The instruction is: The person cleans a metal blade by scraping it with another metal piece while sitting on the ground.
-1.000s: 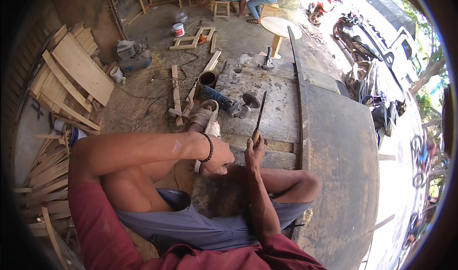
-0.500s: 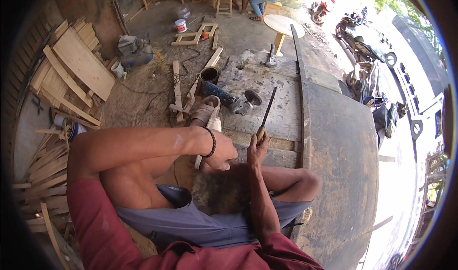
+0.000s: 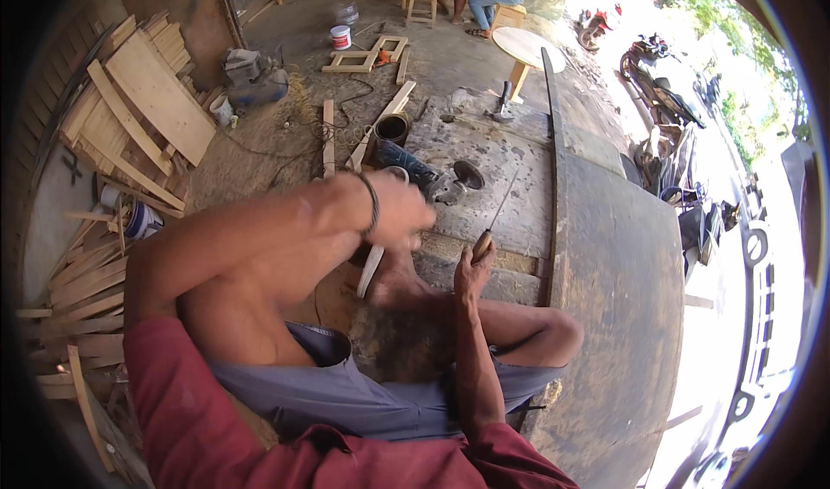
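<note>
My right hand [image 3: 473, 273] is closed around the wooden handle of a long, thin file [image 3: 504, 202]. The file points up and away over the worktop [image 3: 510, 156], its blade seen nearly edge-on. Across my raised knee reaches my left arm, with a dark bracelet at the wrist. Motion smears my left hand [image 3: 402, 208], so its fingers are unclear; it is in the air above my foot, near a blue angle grinder [image 3: 415, 167]. The grinder lies on the worktop with its round disc [image 3: 469, 175] facing up.
A hammer [image 3: 503, 104] and a long dark metal bar [image 3: 556, 160] lie on the worktop. Beside it stands a dark cylindrical can [image 3: 392, 128]. Planks [image 3: 160, 91] lean at left, and a wooden frame [image 3: 367, 55] lies on the floor. Two people sit at the back.
My left hand has lifted up and away from my lower leg. My right hand has shifted slightly right, and the file has turned from its flat side to its edge.
</note>
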